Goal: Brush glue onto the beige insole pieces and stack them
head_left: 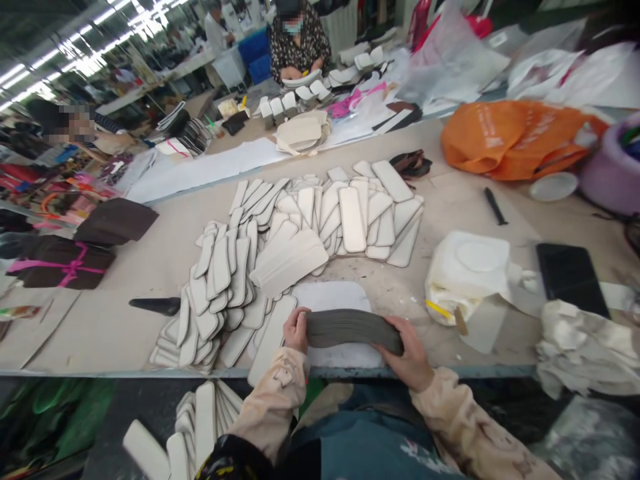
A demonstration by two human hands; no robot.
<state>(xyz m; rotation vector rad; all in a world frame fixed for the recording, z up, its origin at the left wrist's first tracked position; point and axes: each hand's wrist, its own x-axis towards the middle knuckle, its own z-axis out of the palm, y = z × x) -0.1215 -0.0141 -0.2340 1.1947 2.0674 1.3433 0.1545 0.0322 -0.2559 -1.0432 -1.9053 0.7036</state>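
Between my two hands is a bundle of long dark grey strips, layered on edge and slightly bowed. My left hand is closed on its left end, and my right hand grips the right end with the thumb on top. Under the bundle, at the table's front edge, lies a white sheet with rounded corners. Close to my left hand, a large spread of pale rounded-end pieces overlaps in loose rows. A wider cream piece rests on top of them.
To the right stand a cut-open white plastic container, a black phone-like slab and crumpled cloth. A dark pointed tool lies left. Farther back are an orange bag and a co-worker. More pale pieces sit below the edge.
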